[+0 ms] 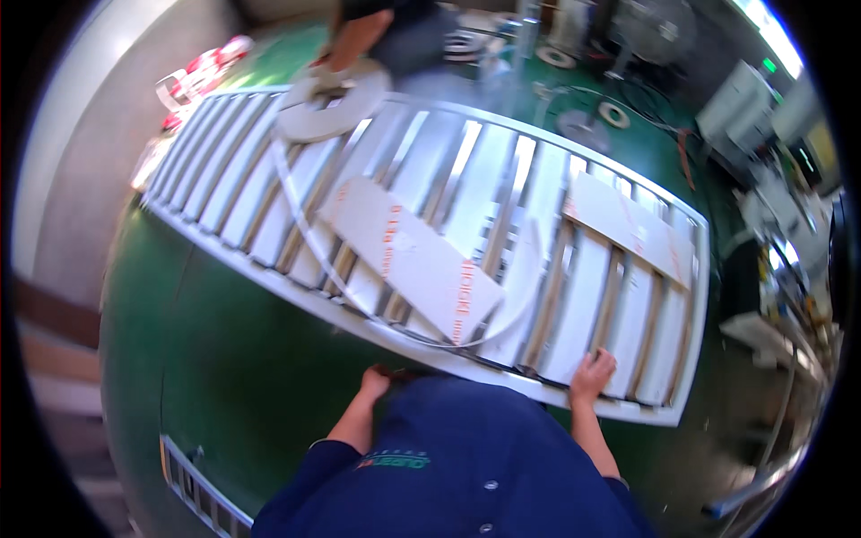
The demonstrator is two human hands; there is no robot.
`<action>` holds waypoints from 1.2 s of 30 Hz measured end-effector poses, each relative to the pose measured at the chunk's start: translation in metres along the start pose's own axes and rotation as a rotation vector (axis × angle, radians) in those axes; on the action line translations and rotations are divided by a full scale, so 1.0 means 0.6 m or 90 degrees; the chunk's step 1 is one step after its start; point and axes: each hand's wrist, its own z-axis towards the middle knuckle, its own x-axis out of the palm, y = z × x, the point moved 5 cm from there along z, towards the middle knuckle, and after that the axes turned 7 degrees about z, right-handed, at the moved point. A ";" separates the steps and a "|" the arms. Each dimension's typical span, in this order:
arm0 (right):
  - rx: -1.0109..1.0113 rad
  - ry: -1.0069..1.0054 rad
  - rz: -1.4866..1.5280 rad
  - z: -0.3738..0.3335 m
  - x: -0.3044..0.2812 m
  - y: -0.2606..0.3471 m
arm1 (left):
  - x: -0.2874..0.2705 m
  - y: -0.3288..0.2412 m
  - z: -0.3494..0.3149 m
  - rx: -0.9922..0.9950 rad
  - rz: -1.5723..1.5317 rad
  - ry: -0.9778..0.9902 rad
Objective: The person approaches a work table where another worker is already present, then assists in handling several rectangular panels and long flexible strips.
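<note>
White frame (637, 412) holds slats (548, 300) — two boards (413, 255) on top.

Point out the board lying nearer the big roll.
The left board, near the middle of the frame; the other board, at the right end, is farther from the roll.

Harsh white light from bright opening (773, 31) at upper right — blown out; glare streaks across slatted frame (574, 314). Green floor (215, 296) dim, darkest below frame's near edge. Co-worker's arm (361, 40) smeared by blur — fisheye bends straight edges, rim fading black.
</note>
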 end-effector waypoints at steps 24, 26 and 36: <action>0.014 0.014 0.048 -0.001 0.014 -0.028 | -0.009 -0.053 -0.052 -0.083 -0.007 0.015; 0.010 0.009 0.042 -0.002 0.016 -0.033 | -0.011 -0.054 -0.050 -0.079 0.012 0.018; -0.002 0.010 0.044 -0.001 0.018 -0.039 | -0.011 -0.055 -0.049 -0.068 0.034 0.003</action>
